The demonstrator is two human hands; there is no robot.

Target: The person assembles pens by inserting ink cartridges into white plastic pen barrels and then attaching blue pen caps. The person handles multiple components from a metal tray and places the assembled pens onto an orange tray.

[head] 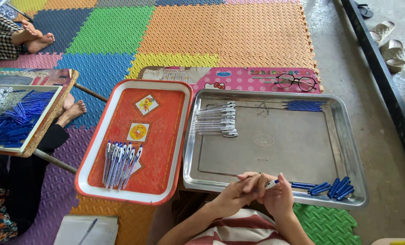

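Both hands meet at the steel tray's point(348, 131) near edge — left hand point(236, 193) and right hand point(279, 195) with fingers clamped on a blue-and-white pen point(279, 183) — best kept level, pushing the parts together straight.

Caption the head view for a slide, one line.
Both hands, left hand and right hand, hold a pen over a steel tray beside an orange tray.

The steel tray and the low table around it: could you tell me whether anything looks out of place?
A pair of glasses lies on the pink table behind the steel tray, apart from the pen parts.
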